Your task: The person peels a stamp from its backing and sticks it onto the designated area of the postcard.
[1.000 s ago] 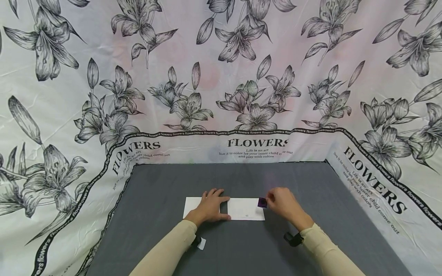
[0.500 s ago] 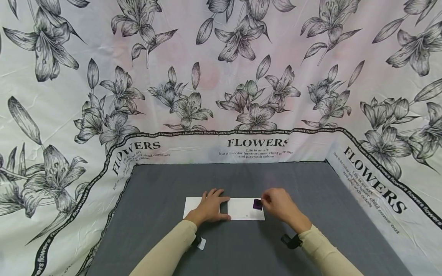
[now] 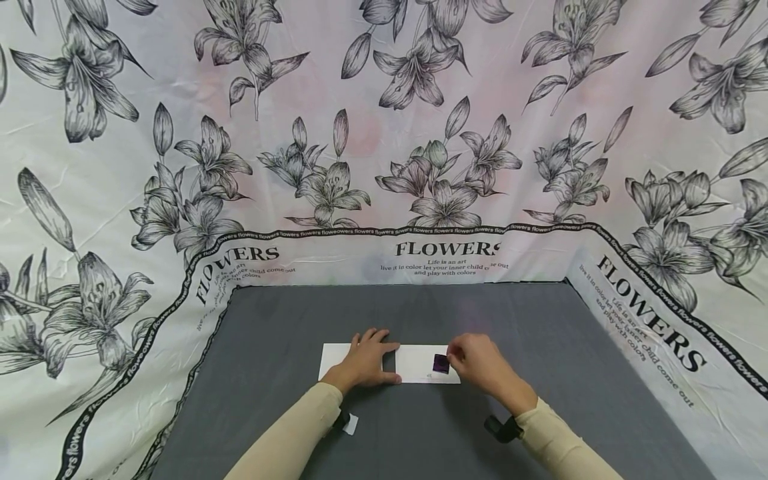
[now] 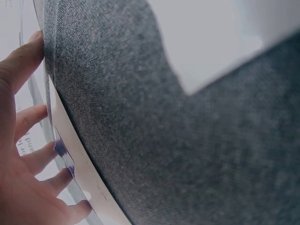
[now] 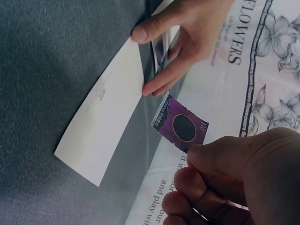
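Note:
My right hand [image 3: 483,361] pinches a purple postage stamp [image 5: 180,124] by one corner between thumb and forefinger. The stamp has perforated edges, a dark oval in a gold ring and the figures 120. In the head view it overlaps the right part of a plain white card [image 3: 414,363] with a small printed mark. My left hand [image 3: 363,360] is spread, its thumb and forefinger at the near and far corners of that card's left end. Its palm lies over a second white card [image 3: 331,357]; a dark printed picture [image 5: 159,50] shows under it in the right wrist view.
The cards lie on a dark grey cloth-covered table [image 3: 288,313]. A white floral curtain [image 3: 444,257] with lettering borders the back and sides. A small white piece [image 3: 351,425] shows beside the left wrist camera, and a black camera [image 3: 503,429] sits at the right wrist.
My right hand has moved left and slightly nearer, carrying the stamp from the white card's right edge to over its right part. My left hand has stayed in place.

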A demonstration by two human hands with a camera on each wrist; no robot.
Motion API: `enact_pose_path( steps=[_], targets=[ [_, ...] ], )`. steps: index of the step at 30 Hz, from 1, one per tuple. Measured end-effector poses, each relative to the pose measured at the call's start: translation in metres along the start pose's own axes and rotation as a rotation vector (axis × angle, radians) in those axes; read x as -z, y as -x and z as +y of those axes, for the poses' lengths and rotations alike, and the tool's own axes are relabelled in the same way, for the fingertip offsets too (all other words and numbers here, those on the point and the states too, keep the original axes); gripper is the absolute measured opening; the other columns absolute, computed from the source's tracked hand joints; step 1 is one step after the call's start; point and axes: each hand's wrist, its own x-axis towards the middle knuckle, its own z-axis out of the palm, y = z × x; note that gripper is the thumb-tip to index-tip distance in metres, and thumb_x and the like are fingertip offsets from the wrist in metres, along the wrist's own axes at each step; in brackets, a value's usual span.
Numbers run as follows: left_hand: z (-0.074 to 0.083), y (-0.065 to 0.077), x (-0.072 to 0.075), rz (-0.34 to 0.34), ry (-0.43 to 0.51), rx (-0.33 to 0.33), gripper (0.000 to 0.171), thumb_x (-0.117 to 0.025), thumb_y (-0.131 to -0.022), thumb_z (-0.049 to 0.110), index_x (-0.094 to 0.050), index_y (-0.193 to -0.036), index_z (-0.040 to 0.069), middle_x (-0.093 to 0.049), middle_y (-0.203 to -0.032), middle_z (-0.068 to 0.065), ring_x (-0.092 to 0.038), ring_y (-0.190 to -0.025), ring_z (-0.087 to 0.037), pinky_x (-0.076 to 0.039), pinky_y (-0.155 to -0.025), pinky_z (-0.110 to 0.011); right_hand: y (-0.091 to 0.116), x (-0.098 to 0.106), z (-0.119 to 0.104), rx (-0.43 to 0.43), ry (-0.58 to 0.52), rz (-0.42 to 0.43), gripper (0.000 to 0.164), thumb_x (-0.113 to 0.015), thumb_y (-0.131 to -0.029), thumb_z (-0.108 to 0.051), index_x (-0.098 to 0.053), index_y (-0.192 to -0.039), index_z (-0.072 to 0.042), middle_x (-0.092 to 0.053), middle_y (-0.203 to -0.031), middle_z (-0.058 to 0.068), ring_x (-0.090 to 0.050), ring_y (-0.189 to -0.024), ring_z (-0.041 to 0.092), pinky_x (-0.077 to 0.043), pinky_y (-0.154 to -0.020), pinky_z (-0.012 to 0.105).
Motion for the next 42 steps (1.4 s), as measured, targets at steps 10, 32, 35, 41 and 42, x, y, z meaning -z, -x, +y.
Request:
enact_pose_path(
  steps=[10, 32, 35, 41, 42],
  targets=[
    [0.000, -0.001, -0.004, 0.001, -0.010, 0.008, 0.081, -0.087, -0.088, 0.061, -0.064, -0.155, 0.024, -0.047, -0.170, -0.011, -0.038, -0.159, -0.040, -0.030, -0.125, -0.071, 0.004, 0.000, -0.009, 0.025, 0.008, 0.018, 0.011, -0.080, -0.090, -0.005, -0.078, -0.081, -0.011, -0.066, -0.074, -0.007, -0.051, -0.067, 0.006, -0.047, -0.063, 0.025],
    [-0.002, 0.000, -0.003, -0.006, 0.003, -0.011, 0.080, -0.085, -0.091, 0.059, -0.061, -0.157, 0.022, -0.048, -0.170, -0.013, -0.039, -0.159, -0.042, -0.031, -0.124, -0.072, 0.009, 0.002, -0.023, 0.021, 0.036, 0.017, 0.009, -0.082, -0.091, -0.006, -0.080, -0.084, -0.011, -0.070, -0.078, -0.004, -0.056, -0.071, 0.007, -0.052, -0.067, 0.027],
    [-0.001, 0.000, -0.001, -0.004, -0.001, -0.009, 0.081, -0.085, -0.091, 0.059, -0.060, -0.158, 0.022, -0.049, -0.169, -0.013, -0.040, -0.159, -0.042, -0.032, -0.124, -0.072, 0.009, 0.002, -0.023, 0.028, 0.035, 0.022, 0.009, -0.082, -0.091, -0.006, -0.080, -0.083, -0.011, -0.070, -0.078, -0.004, -0.057, -0.071, 0.006, -0.052, -0.067, 0.027],
    [0.001, 0.001, 0.001, -0.005, -0.006, -0.003, 0.081, -0.085, -0.091, 0.058, -0.059, -0.159, 0.022, -0.049, -0.169, -0.013, -0.040, -0.158, -0.042, -0.032, -0.124, -0.072, 0.010, 0.004, -0.025, 0.034, 0.027, 0.024, 0.010, -0.082, -0.091, -0.005, -0.080, -0.083, -0.012, -0.070, -0.078, -0.005, -0.057, -0.070, 0.005, -0.052, -0.066, 0.026],
    [0.001, 0.001, 0.001, -0.006, -0.005, -0.003, 0.081, -0.085, -0.091, 0.058, -0.059, -0.159, 0.022, -0.049, -0.169, -0.013, -0.040, -0.158, -0.042, -0.032, -0.124, -0.072, 0.010, 0.004, -0.025, 0.033, 0.025, 0.022, 0.010, -0.082, -0.091, -0.005, -0.080, -0.083, -0.011, -0.070, -0.078, -0.005, -0.056, -0.070, 0.005, -0.051, -0.066, 0.026]
  ],
)
